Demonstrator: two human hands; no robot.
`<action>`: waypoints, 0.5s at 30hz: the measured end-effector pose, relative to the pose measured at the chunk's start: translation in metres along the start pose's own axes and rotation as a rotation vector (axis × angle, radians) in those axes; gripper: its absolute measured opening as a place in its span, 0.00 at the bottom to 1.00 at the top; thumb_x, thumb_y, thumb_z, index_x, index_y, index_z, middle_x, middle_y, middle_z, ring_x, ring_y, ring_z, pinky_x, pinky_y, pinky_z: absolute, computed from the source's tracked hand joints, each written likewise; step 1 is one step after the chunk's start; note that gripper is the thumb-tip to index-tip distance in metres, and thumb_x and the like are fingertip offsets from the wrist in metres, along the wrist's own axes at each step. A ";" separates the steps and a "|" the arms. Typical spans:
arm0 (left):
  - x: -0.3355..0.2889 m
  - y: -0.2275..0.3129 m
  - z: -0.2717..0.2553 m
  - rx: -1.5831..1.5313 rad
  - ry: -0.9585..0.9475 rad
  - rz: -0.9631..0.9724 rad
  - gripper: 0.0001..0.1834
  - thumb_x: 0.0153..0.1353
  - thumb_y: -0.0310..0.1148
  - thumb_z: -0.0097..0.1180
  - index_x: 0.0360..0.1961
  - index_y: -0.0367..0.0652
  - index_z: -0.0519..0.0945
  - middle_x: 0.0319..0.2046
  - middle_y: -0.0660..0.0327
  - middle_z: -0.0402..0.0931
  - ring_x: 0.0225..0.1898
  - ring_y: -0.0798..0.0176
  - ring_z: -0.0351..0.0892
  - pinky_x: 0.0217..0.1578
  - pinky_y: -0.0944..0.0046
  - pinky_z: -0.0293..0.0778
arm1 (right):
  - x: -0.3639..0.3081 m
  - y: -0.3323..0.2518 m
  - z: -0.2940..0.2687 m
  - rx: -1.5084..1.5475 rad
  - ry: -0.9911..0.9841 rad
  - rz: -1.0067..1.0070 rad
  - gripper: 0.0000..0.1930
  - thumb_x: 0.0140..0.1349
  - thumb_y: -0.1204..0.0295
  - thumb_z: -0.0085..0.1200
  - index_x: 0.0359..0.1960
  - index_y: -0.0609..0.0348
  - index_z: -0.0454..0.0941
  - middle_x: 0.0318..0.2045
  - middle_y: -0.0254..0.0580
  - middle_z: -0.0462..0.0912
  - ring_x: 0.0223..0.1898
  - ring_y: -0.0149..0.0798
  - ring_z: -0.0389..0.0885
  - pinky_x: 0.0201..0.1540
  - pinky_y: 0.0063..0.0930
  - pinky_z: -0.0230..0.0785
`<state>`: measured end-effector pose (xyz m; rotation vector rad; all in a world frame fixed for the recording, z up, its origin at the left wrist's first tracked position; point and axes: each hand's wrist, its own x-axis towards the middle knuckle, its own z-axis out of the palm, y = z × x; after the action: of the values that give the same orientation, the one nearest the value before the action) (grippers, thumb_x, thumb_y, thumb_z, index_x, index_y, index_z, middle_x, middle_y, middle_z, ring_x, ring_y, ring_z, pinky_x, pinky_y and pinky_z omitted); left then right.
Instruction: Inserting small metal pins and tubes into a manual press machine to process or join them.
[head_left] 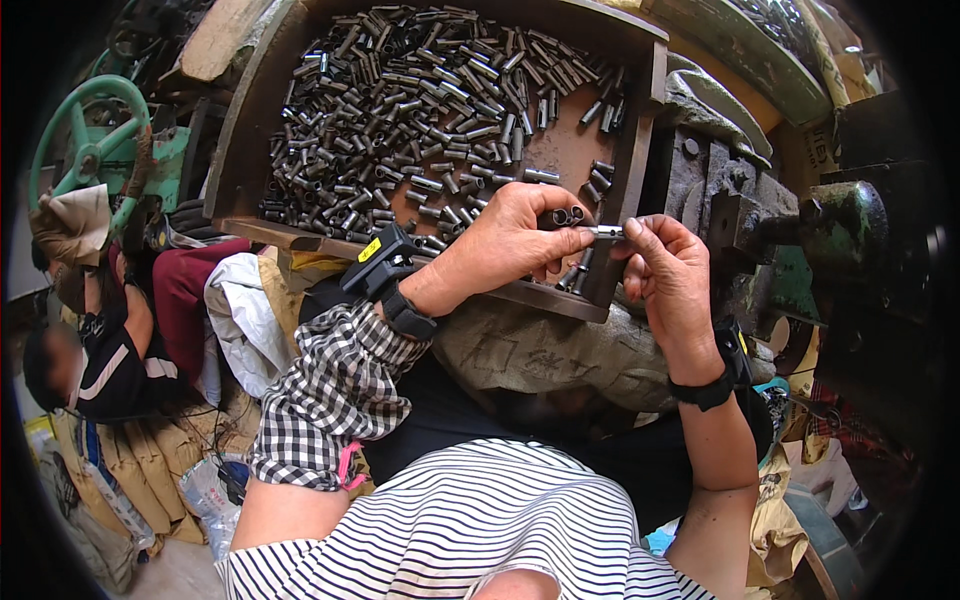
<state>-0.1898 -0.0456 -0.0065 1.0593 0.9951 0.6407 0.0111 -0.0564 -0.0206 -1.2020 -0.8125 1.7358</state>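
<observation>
Steel, short and shiny, the small metal sleeve (606, 232) lies crosswise between both hands — left hand (515, 238) fingers pinch one end, also cupping several dark tubes (563, 216); right hand (668, 272) fingers clamp the other end, equally near.

A shallow rusty wooden tray (255, 120) carries a dense heap of small dark metal tubes (420, 100), thick toward its far and left edges, with bare bottom near its right edge.
</observation>
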 end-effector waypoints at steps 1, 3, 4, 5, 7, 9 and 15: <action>0.000 -0.001 0.000 0.000 0.000 -0.001 0.10 0.59 0.34 0.59 0.37 0.39 0.77 0.18 0.70 0.73 0.18 0.81 0.71 0.17 0.80 0.67 | 0.000 0.001 -0.001 0.026 0.002 0.013 0.08 0.60 0.69 0.57 0.30 0.62 0.74 0.22 0.39 0.80 0.13 0.22 0.73 0.13 0.11 0.59; 0.001 -0.003 0.001 0.035 0.016 0.035 0.10 0.59 0.33 0.59 0.37 0.38 0.78 0.19 0.70 0.73 0.18 0.81 0.71 0.17 0.80 0.67 | 0.000 0.002 -0.001 0.051 0.004 0.027 0.08 0.60 0.70 0.57 0.30 0.61 0.74 0.22 0.39 0.80 0.13 0.22 0.73 0.13 0.11 0.59; 0.001 -0.004 0.001 0.034 0.016 0.035 0.10 0.59 0.33 0.59 0.37 0.38 0.78 0.19 0.70 0.73 0.18 0.81 0.71 0.17 0.80 0.67 | 0.000 0.003 -0.001 0.092 0.013 0.047 0.08 0.60 0.70 0.57 0.30 0.61 0.74 0.22 0.39 0.80 0.13 0.22 0.72 0.12 0.11 0.58; 0.002 -0.005 0.000 0.061 0.020 0.043 0.10 0.59 0.33 0.59 0.37 0.38 0.78 0.19 0.70 0.73 0.18 0.81 0.71 0.17 0.80 0.67 | -0.001 0.004 0.000 0.133 0.021 0.067 0.08 0.59 0.70 0.58 0.29 0.61 0.74 0.21 0.40 0.80 0.12 0.21 0.71 0.12 0.11 0.58; 0.002 -0.005 0.001 0.089 0.027 0.050 0.10 0.59 0.33 0.59 0.37 0.38 0.78 0.18 0.70 0.73 0.18 0.81 0.71 0.17 0.80 0.68 | -0.001 0.002 0.001 0.160 0.021 0.097 0.08 0.59 0.70 0.58 0.29 0.61 0.74 0.21 0.40 0.80 0.11 0.21 0.71 0.12 0.10 0.58; 0.001 -0.004 0.001 0.096 0.047 0.052 0.09 0.59 0.32 0.60 0.36 0.38 0.78 0.18 0.70 0.73 0.17 0.81 0.71 0.17 0.79 0.68 | 0.000 0.002 0.002 0.187 0.018 0.127 0.08 0.59 0.70 0.58 0.29 0.61 0.74 0.21 0.40 0.80 0.11 0.21 0.70 0.12 0.10 0.58; 0.005 -0.001 0.004 0.092 0.007 -0.010 0.10 0.57 0.32 0.61 0.34 0.37 0.78 0.19 0.68 0.74 0.17 0.79 0.71 0.16 0.79 0.67 | -0.001 -0.005 -0.004 0.116 -0.015 0.125 0.07 0.59 0.71 0.58 0.30 0.61 0.75 0.21 0.41 0.80 0.11 0.21 0.69 0.12 0.11 0.60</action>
<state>-0.1842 -0.0430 -0.0088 1.1332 1.0435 0.5956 0.0170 -0.0554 -0.0173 -1.1844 -0.6474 1.8683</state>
